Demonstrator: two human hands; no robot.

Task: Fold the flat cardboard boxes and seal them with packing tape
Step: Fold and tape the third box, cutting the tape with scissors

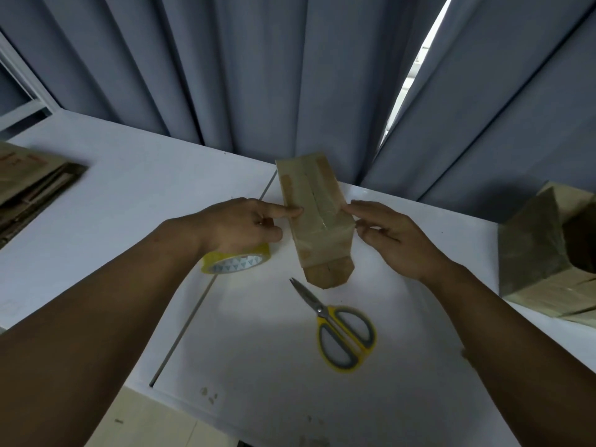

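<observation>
A small folded cardboard box point(311, 211) stands on the white table point(135, 188), its top flaps closed with clear tape along the seam. My left hand point(245, 222) touches its left edge with an extended forefinger, the other fingers curled. My right hand point(390, 235) touches the box's right edge with straight fingers. A roll of packing tape point(237, 262) with a yellow core lies under my left wrist. Yellow-and-grey scissors point(338, 330) lie shut on the table in front of the box.
A stack of flat cardboard boxes point(29, 185) lies at the far left. Finished boxes point(545, 253) sit at the right edge. Grey curtains point(290, 75) hang behind the table. A dark seam point(193, 311) runs between two tabletops.
</observation>
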